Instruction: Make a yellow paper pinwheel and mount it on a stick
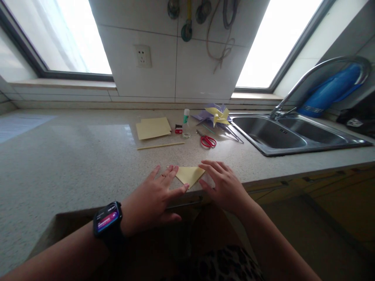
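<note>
A pale yellow paper folded into a triangle (189,174) lies near the front edge of the speckled countertop (73,156). My left hand (156,197) lies flat with fingers spread, its fingertips on the paper's left side. My right hand (224,183) rests flat on the paper's right side, fingers stretched out. A dark smartwatch (107,220) sits on my left wrist.
Further back lie a stack of yellow paper (153,127), a thin wooden stick (160,146), red scissors (207,140), a glue stick (186,116), a small red item (178,129) and a yellow-purple paper pinwheel (216,115). A steel double sink (288,134) with tap (310,74) is right.
</note>
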`<state>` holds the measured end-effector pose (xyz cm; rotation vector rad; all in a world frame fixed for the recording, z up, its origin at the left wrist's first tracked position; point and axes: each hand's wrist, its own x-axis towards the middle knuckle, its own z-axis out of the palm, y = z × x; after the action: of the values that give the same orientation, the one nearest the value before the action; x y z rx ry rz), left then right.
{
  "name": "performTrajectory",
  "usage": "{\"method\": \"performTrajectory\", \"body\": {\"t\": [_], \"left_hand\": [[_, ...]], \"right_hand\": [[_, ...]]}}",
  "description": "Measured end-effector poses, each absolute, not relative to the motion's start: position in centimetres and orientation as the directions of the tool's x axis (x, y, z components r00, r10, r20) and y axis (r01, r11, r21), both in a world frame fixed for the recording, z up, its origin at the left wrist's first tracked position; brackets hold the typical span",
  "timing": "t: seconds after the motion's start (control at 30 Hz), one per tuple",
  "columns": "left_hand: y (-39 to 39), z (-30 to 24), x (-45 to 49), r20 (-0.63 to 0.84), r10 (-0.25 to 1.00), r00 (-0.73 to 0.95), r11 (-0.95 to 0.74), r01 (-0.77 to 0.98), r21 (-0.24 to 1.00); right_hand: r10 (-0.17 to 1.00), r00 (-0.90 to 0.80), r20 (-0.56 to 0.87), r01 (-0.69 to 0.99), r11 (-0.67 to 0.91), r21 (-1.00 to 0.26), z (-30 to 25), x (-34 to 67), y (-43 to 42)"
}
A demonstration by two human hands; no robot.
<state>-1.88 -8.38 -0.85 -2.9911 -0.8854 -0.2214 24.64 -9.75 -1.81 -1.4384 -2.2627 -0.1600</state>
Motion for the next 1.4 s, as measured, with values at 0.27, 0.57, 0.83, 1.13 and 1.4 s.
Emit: {"method": "performTrajectory", "body": {"t": [0.27,0.57,0.83,1.13,1.4], "left_hand": [[-8.3,-0.4,-1.7,0.116,0.575,0.81,-0.818,0.573,0.057],[-7.7,-0.7,-1.6,0.166,0.609,0.776,-0.788,0.615,0.017],[-8.3,-0.7,-1.5,0.206,0.683,0.701,-0.71,0.704,-0.039],[-7.8,-1.6,-1.7,0.237,0.708,0.665,-0.677,0.735,-0.041],[-7.7,-2.2,-1.9,0.264,0.73,0.63,-0.649,0.76,-0.019]], "right_hand": [[0.72,-0.494,0.487,0.778,0.616,-0.123,-2.8,23.4,-10.4],[0.691,-0.432,0.58,0.742,0.638,-0.208,-4.6,20.3,-12.4],[0.689,-0.381,0.617,0.746,0.623,-0.235,-4.9,20.2,-12.1],[0.696,-0.344,0.63,0.759,0.601,-0.251,-5.1,19.6,-12.4],[0.683,-0.35,0.642,0.755,0.611,-0.239,-5.2,19.7,-12.4]]}}
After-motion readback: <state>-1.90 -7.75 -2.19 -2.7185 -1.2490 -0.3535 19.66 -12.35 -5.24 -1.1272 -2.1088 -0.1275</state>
